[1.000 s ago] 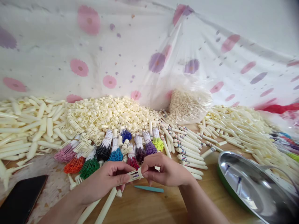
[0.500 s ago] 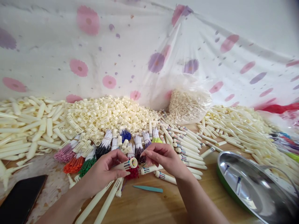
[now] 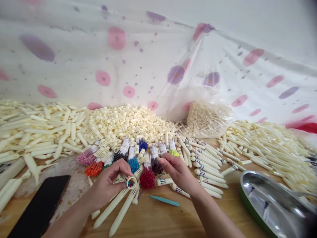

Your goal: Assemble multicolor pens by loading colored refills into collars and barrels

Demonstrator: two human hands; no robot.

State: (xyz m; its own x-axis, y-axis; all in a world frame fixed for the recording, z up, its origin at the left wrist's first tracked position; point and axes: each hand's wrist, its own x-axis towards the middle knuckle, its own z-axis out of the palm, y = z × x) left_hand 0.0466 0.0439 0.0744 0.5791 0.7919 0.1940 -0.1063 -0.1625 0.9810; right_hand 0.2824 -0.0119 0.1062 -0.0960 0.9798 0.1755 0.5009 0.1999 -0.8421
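My left hand [image 3: 109, 180] is closed round a cream pen part [image 3: 130, 181], its open round end with coloured refill tips inside facing me. My right hand [image 3: 176, 172] reaches over the bundles of coloured refills [image 3: 147, 177], fingertips pinched at the purple bundle [image 3: 156, 164]; what they pinch is too small to make out. Red, blue, orange, pink and yellow-green bundles fan out just beyond both hands. Cream pen barrels [image 3: 122, 211] lie under my left hand.
A black phone [image 3: 39, 206] lies at the front left. A steel bowl [image 3: 274, 205] sits at the front right. A teal stick [image 3: 164, 200] lies on the wooden table [image 3: 160, 221]. Heaps of cream pen parts [image 3: 123, 122] and a bag of rings [image 3: 208, 119] line the back.
My right hand let go of the pen part and moved up to the refill bundles. My left hand turned the part so its open end faces me. The camera shifted slightly.
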